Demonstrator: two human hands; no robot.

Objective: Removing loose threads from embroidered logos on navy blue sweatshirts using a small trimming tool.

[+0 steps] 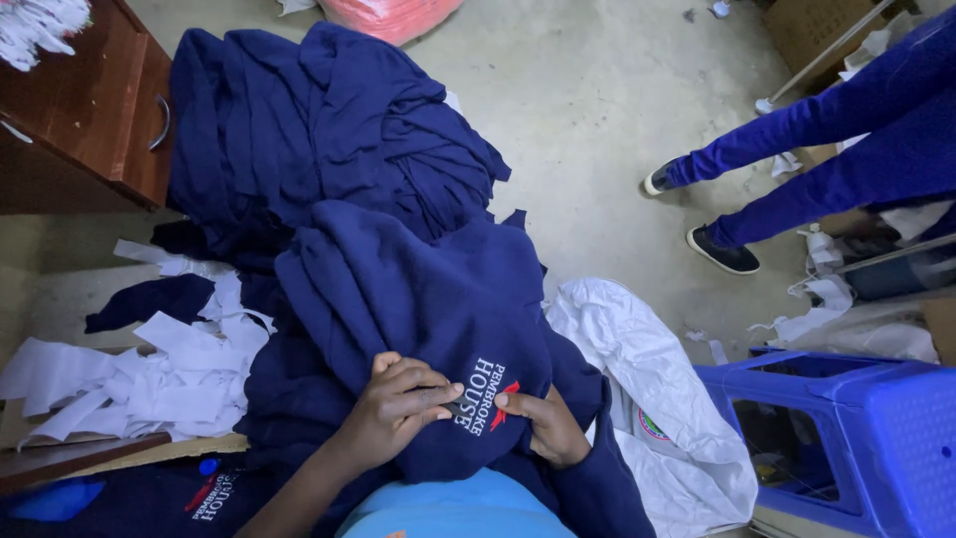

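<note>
Concrete floor (pixel 597 110) is lying beneath a heap of navy cloth (pixel 299 130), white scraps (pixel 149 379) and a blue plastic stool (pixel 846 428). On the lap, a navy garment (pixel 428 299) is resting, its embroidered crest facing up. Left hand (pixel 398 408) is pinching a small dark tool against the crest; right hand (pixel 548 428) is gripping the fabric beside it.

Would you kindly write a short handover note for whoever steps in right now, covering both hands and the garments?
Left hand: fingers pinch a small dark tool, too small to identify, against the navy sweater beside its embroidered emblem.
Right hand: grip on the sweater fabric just right of the emblem, holding it in place.
The sweater lies on the lap; a pile of navy garments sits beyond it on the floor, white scraps to the left, and a white garment to the right.
Done and left: cannot tell which garments are finished.
</note>
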